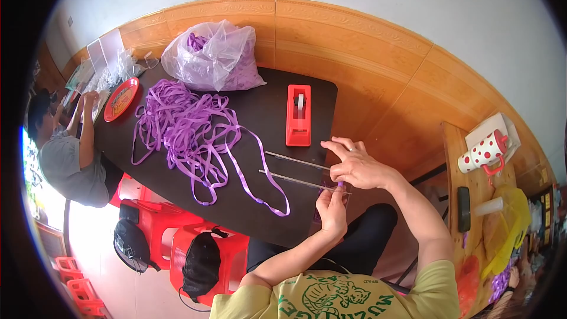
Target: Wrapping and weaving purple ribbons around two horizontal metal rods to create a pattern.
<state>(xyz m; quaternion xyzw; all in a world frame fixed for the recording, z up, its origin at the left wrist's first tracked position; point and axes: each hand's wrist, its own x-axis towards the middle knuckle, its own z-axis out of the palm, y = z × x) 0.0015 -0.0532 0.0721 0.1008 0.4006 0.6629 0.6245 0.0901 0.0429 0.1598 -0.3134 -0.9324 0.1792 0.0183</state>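
At the table edge (277,237), both hands' grip pinching a clear sleeve (295,182), left hand (332,211), right hand (358,167)

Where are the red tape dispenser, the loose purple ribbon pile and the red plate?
Tape dispenser (299,115), head view, on its red body beside the roll.
Ribbon pile (180,124), head view, on the thick tangle's middle.
Red plate (121,99), head view, on its centre.

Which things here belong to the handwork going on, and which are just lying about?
In use: clear plastic sleeve held by left hand and right hand; purple ribbon pile; bag of purple ribbon; red tape dispenser.

Lying about: spotted mug; red plate; red stools; black bag.
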